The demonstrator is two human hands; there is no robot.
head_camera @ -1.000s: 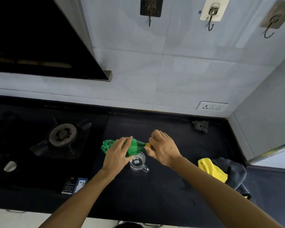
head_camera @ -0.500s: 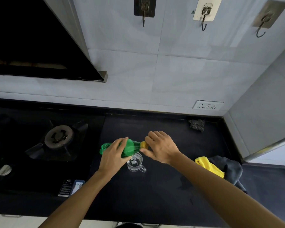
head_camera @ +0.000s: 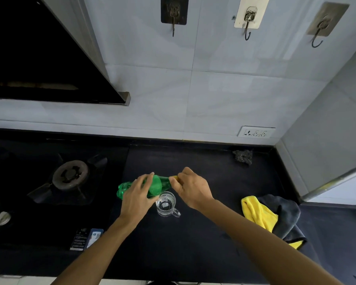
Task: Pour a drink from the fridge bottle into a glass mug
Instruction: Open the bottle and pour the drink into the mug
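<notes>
**Bottle held sideways over the mug, cap under the right grip**

The green bottle [head_camera: 160,185] lies nearly level in the air just behind the glass mug [head_camera: 166,203]. Its neck points right of the mug and its base points left. The left hand [head_camera: 136,194] wraps the bottle's body, its grip clenched round it. The right hand [head_camera: 191,188] has its grip pinched on the yellow cap [head_camera: 175,177] at the neck. The mug stands upright on the black bench [head_camera: 193,243], handle turned to its right. Well right of the mug lie a yellow cloth [head_camera: 257,214] and a grey cloth [head_camera: 286,212], touching. A dark scrubber [head_camera: 243,156] sits behind and right of the mug, and a stove burner [head_camera: 70,174] is well to its left.
</notes>
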